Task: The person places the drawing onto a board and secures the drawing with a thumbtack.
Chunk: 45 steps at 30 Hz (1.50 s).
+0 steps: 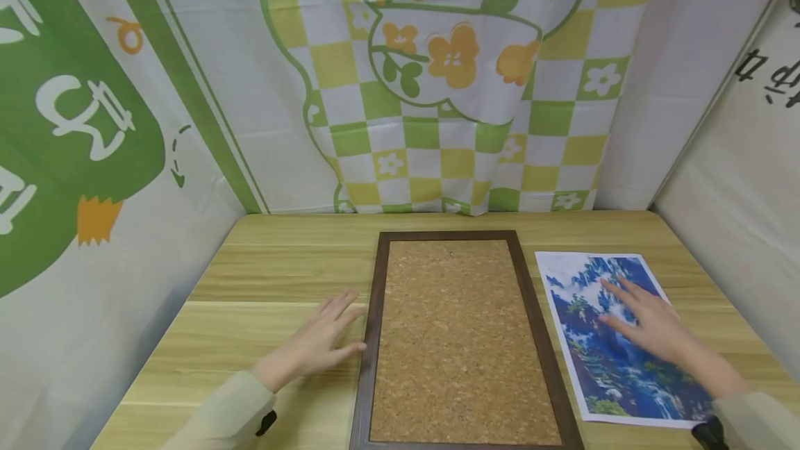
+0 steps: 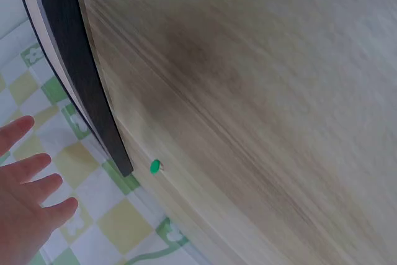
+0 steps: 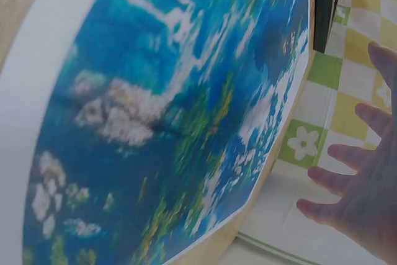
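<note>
A cork board [image 1: 462, 339] in a dark brown frame [image 1: 371, 325] lies on the table. Beside its left edge is my left hand [image 1: 321, 339], fingers spread and holding nothing, thumb tip right at the frame. My right hand [image 1: 650, 321], also with spread fingers, hovers over a printed landscape picture [image 1: 600, 373] of blue mountains and a waterfall, white-bordered, to the right of the board. In the left wrist view a green push pin [image 2: 155, 166] lies on the table near the frame's far corner; the head view does not show it.
The wood-grain table [image 1: 275, 255] ends at a hanging cloth [image 1: 437, 158] with green and yellow checks and flowers. Printed cloth walls [image 1: 81, 158] rise at the left and right. Dark straps [image 1: 267, 423] show at both wrists.
</note>
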Each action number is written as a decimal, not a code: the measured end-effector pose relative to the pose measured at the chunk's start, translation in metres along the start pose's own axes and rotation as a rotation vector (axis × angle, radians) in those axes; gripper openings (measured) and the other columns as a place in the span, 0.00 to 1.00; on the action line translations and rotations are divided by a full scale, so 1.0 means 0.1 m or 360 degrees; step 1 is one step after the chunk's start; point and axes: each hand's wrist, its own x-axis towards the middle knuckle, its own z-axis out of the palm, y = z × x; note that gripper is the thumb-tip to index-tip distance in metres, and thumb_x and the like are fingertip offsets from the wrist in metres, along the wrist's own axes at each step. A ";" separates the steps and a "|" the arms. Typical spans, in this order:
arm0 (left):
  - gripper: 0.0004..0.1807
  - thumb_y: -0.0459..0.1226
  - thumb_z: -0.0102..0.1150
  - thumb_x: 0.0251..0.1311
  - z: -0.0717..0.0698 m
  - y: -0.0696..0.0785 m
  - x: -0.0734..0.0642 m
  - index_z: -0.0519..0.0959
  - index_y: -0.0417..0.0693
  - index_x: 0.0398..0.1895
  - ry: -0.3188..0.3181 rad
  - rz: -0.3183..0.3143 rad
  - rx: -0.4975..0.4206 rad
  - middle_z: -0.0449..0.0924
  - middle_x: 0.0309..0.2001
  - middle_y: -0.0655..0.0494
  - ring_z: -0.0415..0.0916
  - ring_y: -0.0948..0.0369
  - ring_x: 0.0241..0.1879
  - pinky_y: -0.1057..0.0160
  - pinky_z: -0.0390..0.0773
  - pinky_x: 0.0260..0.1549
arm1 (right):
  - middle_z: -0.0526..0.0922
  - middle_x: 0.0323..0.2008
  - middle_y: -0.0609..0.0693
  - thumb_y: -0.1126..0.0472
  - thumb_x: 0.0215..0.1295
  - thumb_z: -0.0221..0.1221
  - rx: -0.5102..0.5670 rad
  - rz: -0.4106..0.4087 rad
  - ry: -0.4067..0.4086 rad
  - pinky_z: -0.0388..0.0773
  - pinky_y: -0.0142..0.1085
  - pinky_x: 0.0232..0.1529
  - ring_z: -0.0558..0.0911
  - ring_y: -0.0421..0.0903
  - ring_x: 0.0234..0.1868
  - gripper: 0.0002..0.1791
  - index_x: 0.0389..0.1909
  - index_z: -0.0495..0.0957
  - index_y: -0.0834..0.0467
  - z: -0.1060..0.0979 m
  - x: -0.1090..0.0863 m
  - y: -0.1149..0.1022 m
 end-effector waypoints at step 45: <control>0.26 0.45 0.55 0.55 0.20 0.23 0.10 0.69 0.45 0.57 -0.0451 -0.0036 -0.0429 0.51 0.66 0.46 0.47 0.48 0.65 0.47 0.58 0.57 | 0.60 0.49 0.82 0.51 0.50 0.63 0.0323 0.0418 -0.0195 0.61 0.64 0.43 0.60 0.76 0.48 0.39 0.51 0.63 0.78 0.03 -0.13 0.73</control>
